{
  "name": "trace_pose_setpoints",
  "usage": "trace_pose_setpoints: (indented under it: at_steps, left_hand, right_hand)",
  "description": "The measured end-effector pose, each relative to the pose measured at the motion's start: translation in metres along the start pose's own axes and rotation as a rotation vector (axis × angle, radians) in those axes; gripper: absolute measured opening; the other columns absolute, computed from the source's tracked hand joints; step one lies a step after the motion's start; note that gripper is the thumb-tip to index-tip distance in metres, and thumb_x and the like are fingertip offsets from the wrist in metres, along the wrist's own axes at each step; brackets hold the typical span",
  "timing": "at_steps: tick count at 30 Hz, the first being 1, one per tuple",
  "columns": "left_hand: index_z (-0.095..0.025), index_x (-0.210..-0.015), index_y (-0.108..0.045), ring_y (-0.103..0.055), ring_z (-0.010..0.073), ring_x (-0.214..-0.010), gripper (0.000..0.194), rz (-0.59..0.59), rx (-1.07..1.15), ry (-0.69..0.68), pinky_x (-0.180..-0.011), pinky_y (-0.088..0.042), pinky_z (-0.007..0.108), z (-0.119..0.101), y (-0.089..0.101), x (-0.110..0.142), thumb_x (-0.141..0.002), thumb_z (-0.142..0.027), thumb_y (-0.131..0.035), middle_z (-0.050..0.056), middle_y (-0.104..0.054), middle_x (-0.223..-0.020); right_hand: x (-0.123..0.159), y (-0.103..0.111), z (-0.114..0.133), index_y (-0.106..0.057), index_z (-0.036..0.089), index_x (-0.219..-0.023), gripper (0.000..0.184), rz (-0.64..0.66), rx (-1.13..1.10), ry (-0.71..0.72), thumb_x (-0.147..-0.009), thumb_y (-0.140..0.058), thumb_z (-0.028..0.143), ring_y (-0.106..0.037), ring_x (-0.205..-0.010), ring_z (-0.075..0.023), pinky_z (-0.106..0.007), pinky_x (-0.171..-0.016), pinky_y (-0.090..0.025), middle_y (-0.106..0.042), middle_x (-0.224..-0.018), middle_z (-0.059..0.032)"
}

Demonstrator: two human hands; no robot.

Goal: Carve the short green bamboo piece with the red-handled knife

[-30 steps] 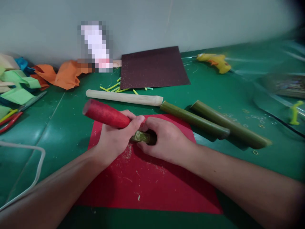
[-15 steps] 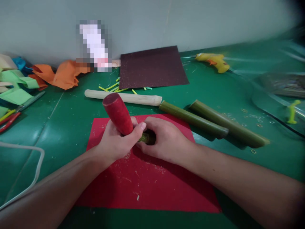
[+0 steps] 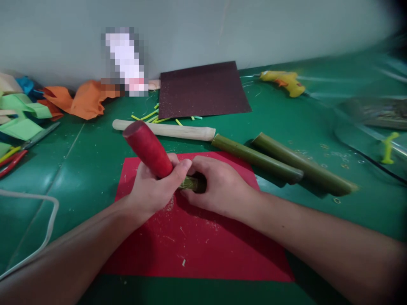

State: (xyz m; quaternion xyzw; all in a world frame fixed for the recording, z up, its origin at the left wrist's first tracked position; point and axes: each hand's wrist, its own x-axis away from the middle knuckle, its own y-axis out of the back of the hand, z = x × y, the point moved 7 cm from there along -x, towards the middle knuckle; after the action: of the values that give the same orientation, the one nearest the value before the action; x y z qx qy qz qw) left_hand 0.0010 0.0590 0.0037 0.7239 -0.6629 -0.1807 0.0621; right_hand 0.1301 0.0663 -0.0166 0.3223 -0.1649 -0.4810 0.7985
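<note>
Left hand [image 3: 151, 186] is closed around a thick red handle [image 3: 149, 148], its thumb stretched toward the right hand [image 3: 219, 182], which curls around a short piece of green bamboo [image 3: 190, 183] with its fingers partly hidden behind it. The bamboo piece sits between the two hands, above the red sheet [image 3: 203, 245], its dark hollow end toward the right palm; whether it touches the sheet cannot be told. Pale lines mark its side.

The handle leans up and to the left, and its working end is hidden by the left hand, so the kind of tool cannot be made out. From the lines and the fine scraps [image 3: 183, 262] on the sheet, the step in hand looks like cutting or scraping marks into the bamboo. The next move calls for a steady right-hand grip, small controlled pressure from the left, and fingertips kept out of the tool's path.

Beyond the sheet on the green table [image 3: 85, 169] lie a pale stick [image 3: 165, 129], a thinner bamboo tube [image 3: 254, 156] and a thicker one [image 3: 302, 163]. Farther back are a dark sheet [image 3: 205, 91] and a yellow glue gun [image 3: 282, 80]. At far left, scissors [image 3: 23, 151] lie near crumpled orange paper [image 3: 87, 101].
</note>
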Motion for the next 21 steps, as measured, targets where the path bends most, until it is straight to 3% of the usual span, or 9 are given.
trace_pose_setpoints:
  at_steps: [8, 14, 21]
  left_hand:
    - [-0.020, -0.054, -0.055, -0.052, 0.0114, -0.054, 0.032, 0.086, -0.080, -0.026, -0.051, -0.049, 0.024, 0.0043, -0.0056, 0.0031, -0.081, -0.032, -0.067, -0.002, -0.055, -0.055]
    - [-0.020, -0.057, -0.058, -0.056, 0.0111, -0.053, 0.030, -0.007, -0.024, 0.013, -0.055, -0.053, 0.023, 0.0088, 0.0001, 0.0036, -0.078, -0.035, -0.073, -0.004, -0.057, -0.054]
    - [-0.019, -0.061, -0.059, -0.054, 0.0079, -0.053, 0.023, -0.048, 0.070, 0.044, -0.053, -0.050, 0.017, 0.0055, 0.0013, -0.0015, -0.078, -0.028, -0.072, -0.006, -0.055, -0.055]
  right_hand:
    - [0.0006, 0.0034, 0.0048, -0.056, 0.019, -0.077, 0.009, -0.025, -0.028, 0.053, -0.072, -0.063, 0.020, -0.053, -0.069, -0.0129, -0.026, -0.062, -0.038, -0.061, -0.077, -0.0002]
    - [-0.0009, 0.0030, 0.0029, -0.057, 0.019, -0.078, 0.011, -0.010, -0.006, 0.021, -0.071, -0.066, 0.023, -0.054, -0.070, -0.0136, -0.026, -0.061, -0.038, -0.063, -0.079, -0.0010]
    - [-0.0009, 0.0021, 0.0000, -0.061, 0.018, -0.083, 0.016, -0.029, 0.016, 0.018, -0.069, -0.066, 0.023, -0.057, -0.072, -0.0152, -0.027, -0.063, -0.040, -0.065, -0.082, -0.0020]
